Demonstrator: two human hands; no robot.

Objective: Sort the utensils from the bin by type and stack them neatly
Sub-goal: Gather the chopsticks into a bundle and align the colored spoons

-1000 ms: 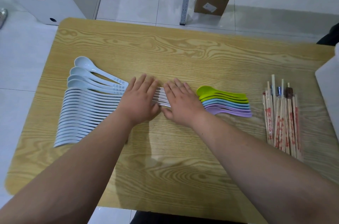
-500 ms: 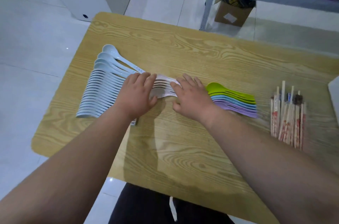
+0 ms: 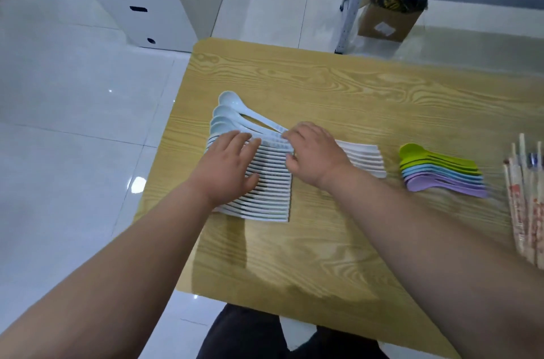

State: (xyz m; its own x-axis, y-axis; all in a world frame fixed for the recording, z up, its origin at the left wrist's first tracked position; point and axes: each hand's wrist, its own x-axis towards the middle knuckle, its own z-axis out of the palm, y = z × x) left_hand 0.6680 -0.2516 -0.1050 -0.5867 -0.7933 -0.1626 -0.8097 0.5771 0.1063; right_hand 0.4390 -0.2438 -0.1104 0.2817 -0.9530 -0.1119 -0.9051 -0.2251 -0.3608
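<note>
Fingers [image 3: 240,140] of left hand [image 3: 226,165] lie flat, spread on pale-blue spoons [image 3: 265,199], left side of table [image 3: 323,241], likely steadying row; right hand [image 3: 316,157] curls over handle ends, grip unclear, probably squaring them.

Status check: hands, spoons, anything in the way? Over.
Left hand flat on pale blue spoons. Right hand grips their handle ends. Nothing blocking.

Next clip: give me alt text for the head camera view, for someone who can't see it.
Two bare hands rest on a fanned row of pale blue spoons on a wooden table: the left hand lies flat on them, the right hand touches their handle ends. To the right lie a white utensil stack, coloured spoons and wrapped chopsticks.
</note>
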